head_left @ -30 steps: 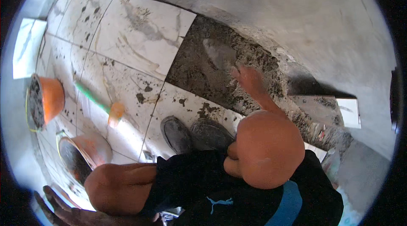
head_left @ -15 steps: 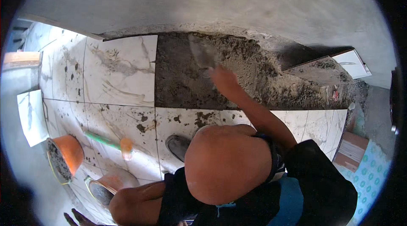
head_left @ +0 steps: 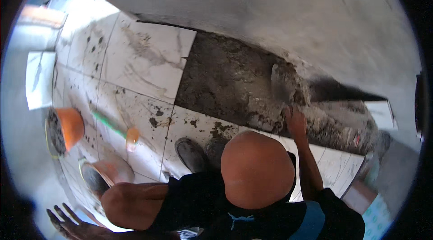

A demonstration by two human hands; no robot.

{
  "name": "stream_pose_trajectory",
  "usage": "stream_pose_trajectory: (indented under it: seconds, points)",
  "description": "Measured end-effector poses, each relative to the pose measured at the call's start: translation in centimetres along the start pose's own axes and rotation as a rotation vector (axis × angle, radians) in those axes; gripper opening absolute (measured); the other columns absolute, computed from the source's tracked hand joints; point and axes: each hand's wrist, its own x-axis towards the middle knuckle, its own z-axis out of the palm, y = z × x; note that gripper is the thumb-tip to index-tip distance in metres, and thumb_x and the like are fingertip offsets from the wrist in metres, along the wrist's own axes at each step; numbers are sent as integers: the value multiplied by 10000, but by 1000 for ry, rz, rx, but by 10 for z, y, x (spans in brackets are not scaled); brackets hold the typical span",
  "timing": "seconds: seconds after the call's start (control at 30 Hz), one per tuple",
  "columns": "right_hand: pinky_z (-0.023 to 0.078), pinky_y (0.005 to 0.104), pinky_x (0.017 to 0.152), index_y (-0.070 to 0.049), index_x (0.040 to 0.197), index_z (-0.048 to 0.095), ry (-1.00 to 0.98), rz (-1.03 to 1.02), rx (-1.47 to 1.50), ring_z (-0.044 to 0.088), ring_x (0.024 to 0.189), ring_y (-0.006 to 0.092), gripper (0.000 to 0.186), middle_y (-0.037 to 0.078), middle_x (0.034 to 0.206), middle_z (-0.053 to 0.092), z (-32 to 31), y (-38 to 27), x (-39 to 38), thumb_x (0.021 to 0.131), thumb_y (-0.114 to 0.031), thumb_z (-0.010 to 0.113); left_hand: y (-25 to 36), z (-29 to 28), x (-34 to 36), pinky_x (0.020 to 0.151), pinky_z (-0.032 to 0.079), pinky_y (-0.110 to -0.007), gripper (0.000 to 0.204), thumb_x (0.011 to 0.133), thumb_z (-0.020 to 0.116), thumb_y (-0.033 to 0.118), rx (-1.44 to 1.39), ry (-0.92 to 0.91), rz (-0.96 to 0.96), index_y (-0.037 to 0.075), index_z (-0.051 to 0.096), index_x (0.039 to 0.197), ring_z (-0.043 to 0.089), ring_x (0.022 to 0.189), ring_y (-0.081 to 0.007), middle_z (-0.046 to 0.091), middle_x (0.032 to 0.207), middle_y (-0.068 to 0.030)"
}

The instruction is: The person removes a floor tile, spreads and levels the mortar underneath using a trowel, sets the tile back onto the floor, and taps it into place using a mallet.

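Observation:
My right hand (head_left: pixel 295 122) grips a trowel (head_left: pixel 283 84) over the bed of wet grey mortar (head_left: pixel 225 75), near its rough edge along the wall's foot; the blade is blurred and mortar-coated, and its handle is mostly hidden by my fingers. The mortar fills a gap between white marble-look tiles (head_left: pixel 140 55) and the grey wall. My left hand (head_left: pixel 67 222) is at the lower left rim of the picture, fingers spread, holding nothing I can see. My knees and dark boots (head_left: pixel 191 154) are below the mortar bed.
An orange bucket of mortar (head_left: pixel 72 127) and a paler bucket (head_left: pixel 117 172) stand at left, beside a green-handled mallet (head_left: pixel 108 123) on the tiles. A loose tile (head_left: pixel 39 82) leans on the left wall, another (head_left: pixel 379 114) on the right. The grey wall (head_left: pixel 293 10) bounds the top.
My right hand has moved rightward with the trowel along the mortar, from the middle toward the rough wall edge. My left hand stays spread at the lower left. The view has tilted slightly.

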Motion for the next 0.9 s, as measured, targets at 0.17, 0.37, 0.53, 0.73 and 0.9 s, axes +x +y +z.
stream_pose_trajectory:
  seconds: [0.17, 0.37, 0.53, 0.73, 0.9]
  points:
    - [446, 447, 812, 43, 1126, 521, -247, -164, 9, 588, 899, 368, 613, 248, 909, 608, -12, -94, 31, 883, -508, 409, -17, -81, -17, 983, 387, -425, 427, 943, 310, 211, 360, 44, -244, -65, 391, 1258, 424, 1185, -313, 384, 1322, -188]
    - [458, 432, 691, 9, 988, 574, -197, -886, 129, 607, 756, 346, 515, 205, 788, 609, -26, -301, 70, 869, -479, 460, -50, -81, -77, 829, 433, -252, 324, 863, 517, 2, -106, 199, -419, -41, 487, 1183, 557, 947, -146, 567, 1102, -99]
    - [451, 459, 626, -31, 815, 554, -66, -1500, 28, 582, 692, 377, 368, 196, 706, 592, -12, -500, -4, 855, -393, 502, -89, -84, -126, 835, 456, -279, 325, 833, 565, 7, 64, 128, -517, -15, 506, 1152, 578, 969, -174, 583, 1077, -127]
    - [481, 442, 675, -39, 829, 559, 121, -1788, -210, 606, 731, 359, 391, 163, 793, 629, 22, -703, -66, 841, -421, 476, -133, -57, -134, 836, 446, -293, 311, 841, 532, 16, 3, 94, -671, -29, 502, 1147, 579, 961, -184, 587, 1069, -128]
    - [496, 393, 620, -27, 943, 597, -170, -1600, -582, 621, 658, 285, 367, 139, 877, 641, 30, -802, -159, 799, -354, 513, -157, -47, -148, 848, 444, -311, 319, 853, 509, 4, -344, -17, -888, -49, 474, 1165, 579, 974, -209, 560, 1125, -147]
